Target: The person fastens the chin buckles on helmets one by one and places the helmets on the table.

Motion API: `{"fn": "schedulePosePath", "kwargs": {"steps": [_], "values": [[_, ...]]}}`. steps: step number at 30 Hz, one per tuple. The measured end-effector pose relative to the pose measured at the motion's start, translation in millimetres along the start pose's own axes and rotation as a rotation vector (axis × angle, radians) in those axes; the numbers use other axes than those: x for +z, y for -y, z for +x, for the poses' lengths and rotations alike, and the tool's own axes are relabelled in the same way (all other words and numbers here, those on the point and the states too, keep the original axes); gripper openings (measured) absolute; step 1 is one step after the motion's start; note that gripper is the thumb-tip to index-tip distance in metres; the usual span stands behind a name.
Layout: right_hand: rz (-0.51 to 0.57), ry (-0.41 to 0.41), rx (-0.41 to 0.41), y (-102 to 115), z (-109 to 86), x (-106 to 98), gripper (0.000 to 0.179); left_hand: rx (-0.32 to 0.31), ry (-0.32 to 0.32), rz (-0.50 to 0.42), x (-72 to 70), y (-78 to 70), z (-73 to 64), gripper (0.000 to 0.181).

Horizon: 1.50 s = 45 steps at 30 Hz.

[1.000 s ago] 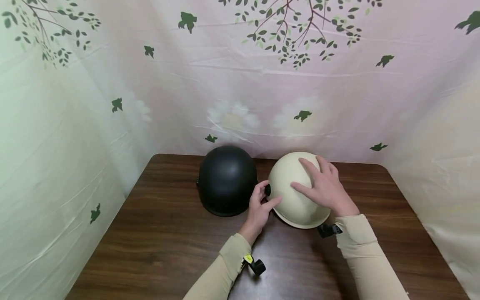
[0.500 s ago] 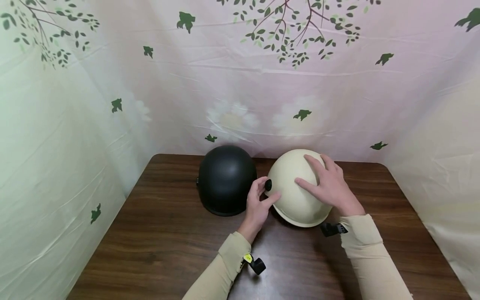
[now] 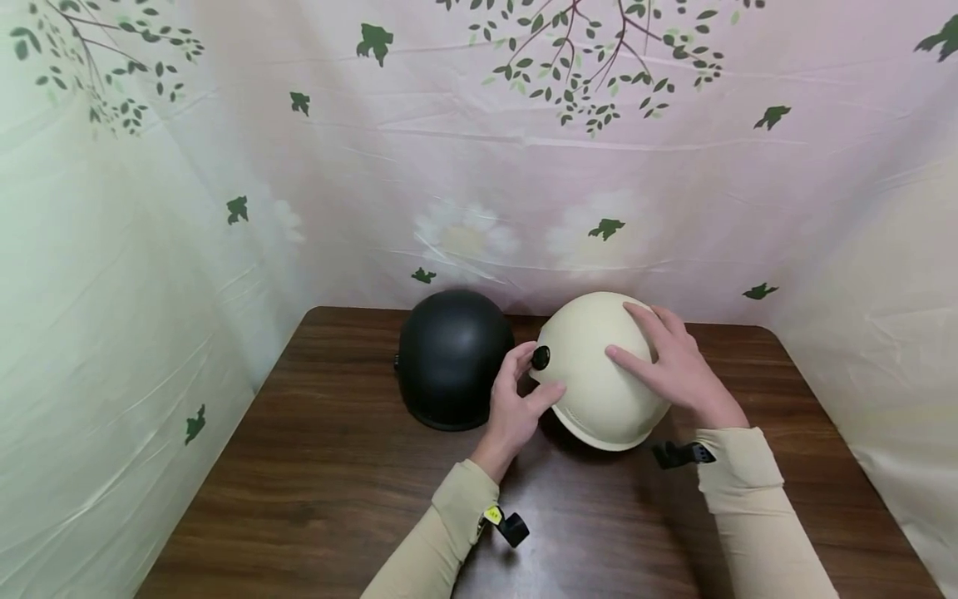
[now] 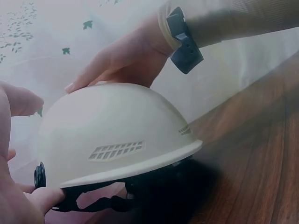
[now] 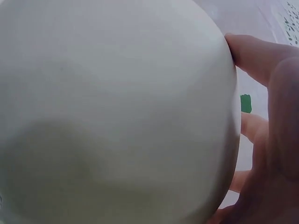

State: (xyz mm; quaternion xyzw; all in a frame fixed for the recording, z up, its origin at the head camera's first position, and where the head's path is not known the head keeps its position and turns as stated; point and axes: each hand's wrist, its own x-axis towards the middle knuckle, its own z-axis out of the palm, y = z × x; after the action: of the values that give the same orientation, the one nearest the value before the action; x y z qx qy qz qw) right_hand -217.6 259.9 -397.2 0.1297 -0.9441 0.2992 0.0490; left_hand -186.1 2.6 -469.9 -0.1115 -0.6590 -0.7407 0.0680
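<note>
A cream helmet (image 3: pixel 599 374) sits dome-up on the table, its left side tilted up. At its left end is a black round knob (image 3: pixel 540 358). My left hand (image 3: pixel 516 412) grips the edge beside this knob, with fingertips under the rim in the left wrist view. My right hand (image 3: pixel 677 366) holds the right side of the dome, fingers spread and curved over it. The left wrist view shows a vent grille (image 4: pixel 117 150) in the shell and a dark strap (image 4: pixel 105 204) below the rim. The smooth dome fills most of the right wrist view.
A black helmet (image 3: pixel 455 358) stands dome-up just left of my left hand, near the back edge of the brown wooden table (image 3: pixel 337 466). Behind the table hangs a printed cloth (image 3: pixel 464 166) with leaves and birds, and cloth also closes both sides.
The cream helmet has tilted and turned a little, its left side and knob rising. My right hand has slid rightward with the dome; my left stays at the edge. The black helmet has not moved.
</note>
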Motion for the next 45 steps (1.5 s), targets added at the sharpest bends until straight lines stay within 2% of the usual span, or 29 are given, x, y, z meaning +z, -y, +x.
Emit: {"fn": "schedulePosePath", "kwargs": {"steps": [12, 20, 25, 31, 36, 41, 45], "values": [[0.079, 0.023, -0.009, -9, 3.4, -6, 0.082, 0.056, 0.077, 0.049, -3.9, -11.7, 4.6, 0.079], [0.111, 0.006, -0.027, -10, 3.6, -8, 0.078, 0.088, 0.088, 0.087, -5.4, -18.1, 7.2, 0.081], [0.157, -0.016, -0.068, -12, 5.3, -9, 0.072, 0.147, 0.085, 0.113, -6.4, -21.2, 10.4, 0.084], [0.195, -0.024, -0.120, -15, 6.4, -9, 0.068, 0.178, 0.090, 0.144, -7.3, -22.2, 11.6, 0.082], [0.252, -0.037, -0.177, -23, 9.4, -8, 0.061, 0.229, 0.085, 0.147, -5.8, -25.4, 13.8, 0.081], [0.304, -0.022, -0.140, -28, 8.1, -5, 0.061, 0.249, 0.060, 0.111, -2.6, -29.0, 13.8, 0.079], [0.347, 0.001, -0.085, -28, 4.5, -5, 0.064, 0.231, 0.028, 0.069, 0.1, -28.2, 11.7, 0.074]]}}
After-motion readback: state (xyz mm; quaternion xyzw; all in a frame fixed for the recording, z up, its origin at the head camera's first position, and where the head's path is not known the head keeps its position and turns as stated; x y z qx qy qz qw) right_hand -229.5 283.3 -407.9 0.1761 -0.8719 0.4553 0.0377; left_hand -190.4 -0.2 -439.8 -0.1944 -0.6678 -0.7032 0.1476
